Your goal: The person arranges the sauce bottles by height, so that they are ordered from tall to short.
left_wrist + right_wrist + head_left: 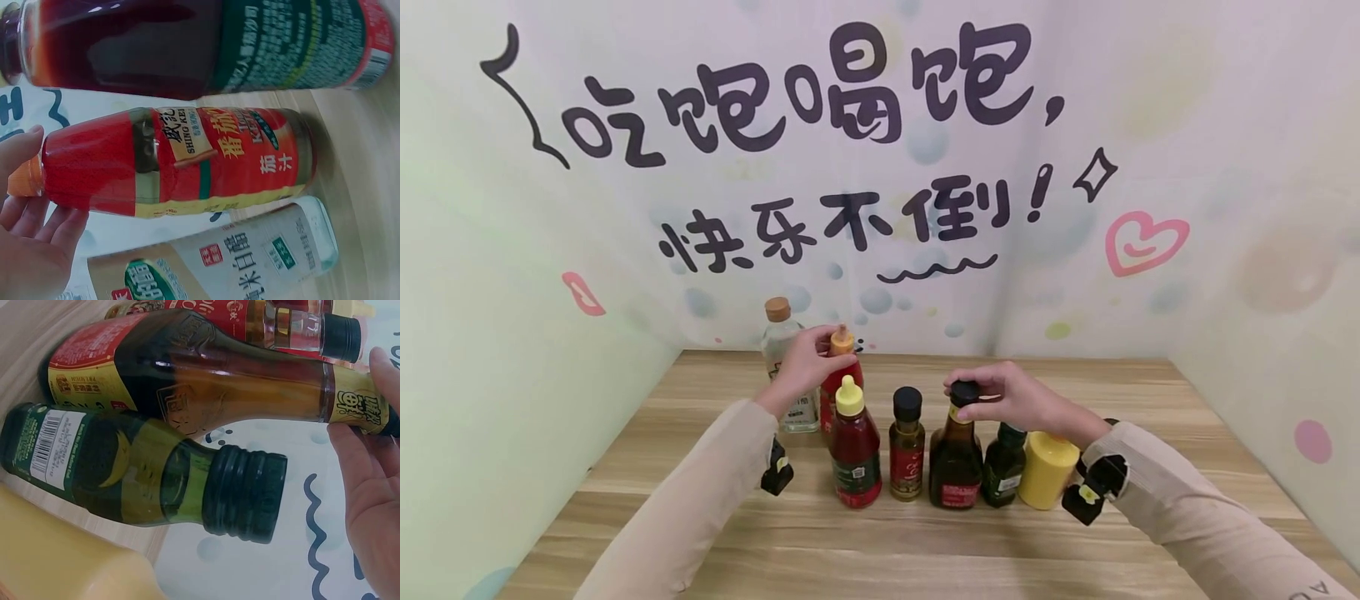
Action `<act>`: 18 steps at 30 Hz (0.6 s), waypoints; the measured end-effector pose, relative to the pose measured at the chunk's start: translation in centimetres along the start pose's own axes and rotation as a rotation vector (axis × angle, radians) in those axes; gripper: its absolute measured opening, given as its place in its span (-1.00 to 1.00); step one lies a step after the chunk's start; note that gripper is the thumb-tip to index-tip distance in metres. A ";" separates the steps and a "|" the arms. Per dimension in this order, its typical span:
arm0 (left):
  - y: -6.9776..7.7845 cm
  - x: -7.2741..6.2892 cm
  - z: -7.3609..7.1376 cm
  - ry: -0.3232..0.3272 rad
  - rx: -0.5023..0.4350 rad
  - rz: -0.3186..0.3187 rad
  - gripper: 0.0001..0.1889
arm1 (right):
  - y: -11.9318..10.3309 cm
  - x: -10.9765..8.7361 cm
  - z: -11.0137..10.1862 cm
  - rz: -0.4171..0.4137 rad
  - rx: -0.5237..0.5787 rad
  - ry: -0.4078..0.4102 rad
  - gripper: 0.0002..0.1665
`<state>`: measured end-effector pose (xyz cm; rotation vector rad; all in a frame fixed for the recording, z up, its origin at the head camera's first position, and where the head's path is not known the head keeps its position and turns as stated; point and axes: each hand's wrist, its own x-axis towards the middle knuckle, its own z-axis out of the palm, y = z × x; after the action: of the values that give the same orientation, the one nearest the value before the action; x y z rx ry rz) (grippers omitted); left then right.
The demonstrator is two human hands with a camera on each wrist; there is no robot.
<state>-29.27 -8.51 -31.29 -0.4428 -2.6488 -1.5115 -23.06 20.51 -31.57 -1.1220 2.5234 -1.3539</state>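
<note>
My left hand [806, 363] holds a red ketchup bottle [181, 159] around its orange cap, thumb on one side and fingers on the other. Behind it and to the left stands a clear white vinegar bottle [801, 410]. A dark red sauce bottle with a yellow nozzle [854, 450] is in front of the ketchup. My right hand [1011, 397] grips the neck of a brown sauce bottle [250, 387] just below its black cap. Upright beside that bottle are a small olive oil bottle with a red label [907, 450] and a dark green bottle [144, 469].
A yellow bottle [1047, 471] stands at the right end of the row, under my right wrist. The wooden table [820, 558] runs back to a printed white backdrop [850, 167].
</note>
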 end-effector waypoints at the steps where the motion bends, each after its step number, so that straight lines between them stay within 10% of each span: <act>1: 0.0 0.1 0.2 -0.002 0.000 0.000 -0.47 | 0.0 0.0 0.0 0.002 0.001 0.000 -0.54; 18: -0.4 1.6 1.3 0.039 -0.003 -0.060 -0.49 | 0.0 0.1 0.2 0.001 -0.003 0.001 -0.55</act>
<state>-30.83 -7.23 -31.98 -0.3333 -2.6538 -1.5245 -23.04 20.36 -31.65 -1.1209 2.5272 -1.3505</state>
